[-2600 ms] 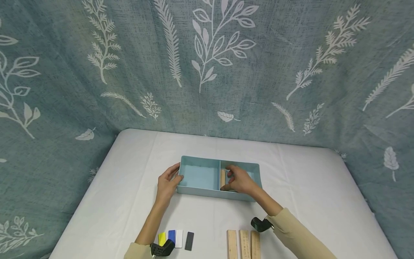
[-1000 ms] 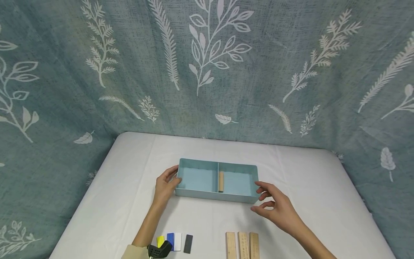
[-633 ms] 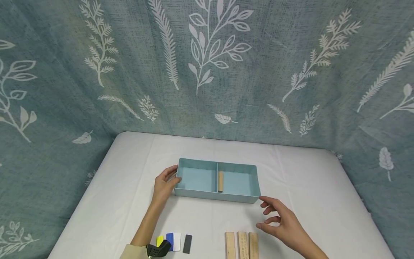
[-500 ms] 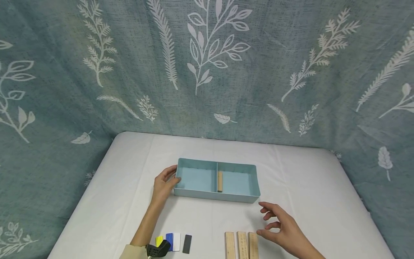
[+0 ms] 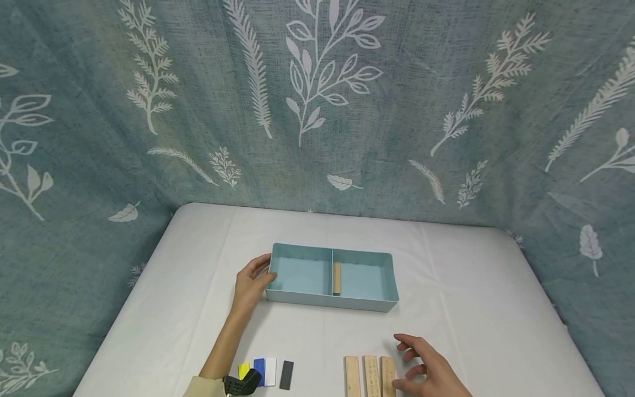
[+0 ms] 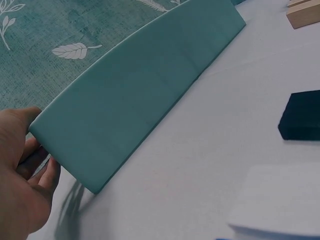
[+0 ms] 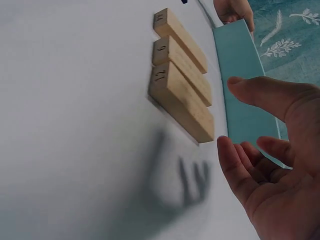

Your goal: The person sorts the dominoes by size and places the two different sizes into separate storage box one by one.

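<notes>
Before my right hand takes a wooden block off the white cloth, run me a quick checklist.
1. Left hand steadying the teal box: ok, gripping its left end.
2. Right hand free: ok, holding nothing.
3. Loose wooden blocks within reach: ok, three lie beside that hand.
4. Right compartment has room: ok, one block inside, beside the divider.
5. Number on the leftmost loose block: cannot tell, too blurred.
</notes>
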A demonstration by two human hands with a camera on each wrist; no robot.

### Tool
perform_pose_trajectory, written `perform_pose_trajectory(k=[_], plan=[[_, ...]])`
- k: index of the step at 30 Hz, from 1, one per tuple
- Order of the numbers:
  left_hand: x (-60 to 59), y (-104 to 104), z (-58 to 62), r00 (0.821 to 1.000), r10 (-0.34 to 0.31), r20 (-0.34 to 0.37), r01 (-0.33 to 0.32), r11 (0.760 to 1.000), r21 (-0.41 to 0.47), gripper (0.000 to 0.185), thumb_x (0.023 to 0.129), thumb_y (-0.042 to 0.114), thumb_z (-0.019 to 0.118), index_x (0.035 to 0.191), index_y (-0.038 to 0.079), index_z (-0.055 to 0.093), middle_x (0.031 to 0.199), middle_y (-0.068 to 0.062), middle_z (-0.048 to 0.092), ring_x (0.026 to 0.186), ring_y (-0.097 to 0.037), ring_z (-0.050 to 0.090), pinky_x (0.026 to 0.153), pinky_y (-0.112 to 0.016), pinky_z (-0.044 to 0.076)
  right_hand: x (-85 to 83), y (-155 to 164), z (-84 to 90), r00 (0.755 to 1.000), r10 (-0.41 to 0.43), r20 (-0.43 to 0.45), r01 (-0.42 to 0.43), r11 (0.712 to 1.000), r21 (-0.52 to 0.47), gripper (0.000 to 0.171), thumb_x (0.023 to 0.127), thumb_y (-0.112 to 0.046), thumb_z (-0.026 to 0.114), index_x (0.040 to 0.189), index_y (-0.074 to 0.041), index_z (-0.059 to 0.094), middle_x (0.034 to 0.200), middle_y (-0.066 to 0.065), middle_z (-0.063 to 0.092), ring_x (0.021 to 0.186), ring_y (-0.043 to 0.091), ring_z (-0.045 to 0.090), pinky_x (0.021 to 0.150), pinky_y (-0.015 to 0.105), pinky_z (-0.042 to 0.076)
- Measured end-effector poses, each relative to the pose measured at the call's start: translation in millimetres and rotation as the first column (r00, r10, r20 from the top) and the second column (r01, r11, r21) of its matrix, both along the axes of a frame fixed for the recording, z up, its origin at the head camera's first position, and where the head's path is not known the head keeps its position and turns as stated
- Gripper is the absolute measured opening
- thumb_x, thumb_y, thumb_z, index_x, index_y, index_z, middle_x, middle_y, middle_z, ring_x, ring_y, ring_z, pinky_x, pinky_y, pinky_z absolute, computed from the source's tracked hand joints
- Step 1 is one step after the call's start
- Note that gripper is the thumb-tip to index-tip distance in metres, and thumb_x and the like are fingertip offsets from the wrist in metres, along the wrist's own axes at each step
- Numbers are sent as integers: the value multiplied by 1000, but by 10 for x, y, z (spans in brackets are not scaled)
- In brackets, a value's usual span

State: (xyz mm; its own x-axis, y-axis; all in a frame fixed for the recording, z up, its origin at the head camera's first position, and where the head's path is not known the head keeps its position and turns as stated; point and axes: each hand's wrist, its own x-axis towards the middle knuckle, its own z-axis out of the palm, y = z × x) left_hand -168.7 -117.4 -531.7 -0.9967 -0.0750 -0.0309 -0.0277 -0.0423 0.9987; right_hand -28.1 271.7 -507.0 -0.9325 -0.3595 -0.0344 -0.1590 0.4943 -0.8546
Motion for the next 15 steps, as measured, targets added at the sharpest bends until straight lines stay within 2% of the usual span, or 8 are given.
perform_pose_trajectory(k=[2, 5, 9, 12, 15], plan=[[-21, -8, -63, 1000, 3, 0, -3, 1000, -4, 51, 87, -5, 63, 137, -6, 51, 143, -23, 48, 136, -35, 43, 104, -25, 42, 15, 4, -23, 1000, -1, 18, 1, 1000, 9, 81, 75, -23, 87, 138, 4, 45, 118, 17, 52, 90, 13, 50, 66, 27, 56], [-12, -8, -56, 1000, 4, -6, -4, 1000, -6, 51, 88, -5, 63, 137, -6, 51, 143, -23, 48, 136, -35, 43, 104, -24, 42, 30, 9, -54, 1000, 13, 14, -13, 1000, 17, 80, 75, -22, 87, 137, 6, 45, 114, 15, 53, 87, 11, 50, 65, 26, 55], [51, 10, 86, 1000, 1, -6, -1, 1000, -10, 50, 87, -6, 63, 136, -8, 50, 143, -25, 48, 136, -37, 43, 104, -26, 43, 50, 11, -77, 999, 49, 24, -49, 998, 29, 77, 79, -19, 84, 137, 10, 42, 108, 12, 51, 83, 10, 49, 62, 25, 53], [101, 33, 207, 1000, 2, 2, -1, 999, -32, 49, 88, -5, 62, 136, -8, 51, 142, -24, 49, 135, -37, 44, 103, -26, 44, 64, -1, -74, 996, 59, 70, -64, 996, 69, 78, 82, -23, 82, 138, 11, 40, 108, 10, 48, 81, 7, 48, 62, 24, 51], [123, 49, 264, 1000, 6, 6, -5, 998, -55, 48, 88, -5, 62, 135, -7, 51, 142, -24, 50, 134, -37, 45, 102, -25, 44, 78, -19, -66, 991, 53, 122, -67, 991, 119, 85, 81, -30, 84, 140, 11, 39, 108, 8, 47, 78, 6, 48, 62, 24, 50]])
